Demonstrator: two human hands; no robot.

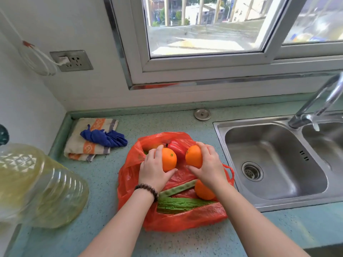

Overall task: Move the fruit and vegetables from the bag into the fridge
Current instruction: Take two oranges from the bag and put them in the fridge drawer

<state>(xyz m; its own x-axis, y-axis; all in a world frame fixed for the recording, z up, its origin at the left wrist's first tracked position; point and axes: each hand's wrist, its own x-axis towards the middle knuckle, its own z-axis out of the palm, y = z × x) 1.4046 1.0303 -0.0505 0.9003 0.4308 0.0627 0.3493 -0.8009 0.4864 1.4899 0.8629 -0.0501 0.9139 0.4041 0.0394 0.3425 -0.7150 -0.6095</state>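
Here my left hand (153, 168) grips one orange (169, 159), my right hand (209, 163) another orange (194, 156) at its 3 o'clock, above the red bag (185, 219).

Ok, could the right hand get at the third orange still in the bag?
Probably not yet: the right hand already holds an orange. The third orange lies uncovered just beneath that wrist.

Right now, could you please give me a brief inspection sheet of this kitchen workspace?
Surface: green speckled counter, dry.
Job's things: red bag open, holding a third orange, red pepper, green gourds.
Clutter: folded towel under blue cloth; oil jug.
Grippers: left hand holds an orange; right hand holds another.
Cables: white cord plugged into socket.
Surroundings: sink, tap, window; no fridge in view.
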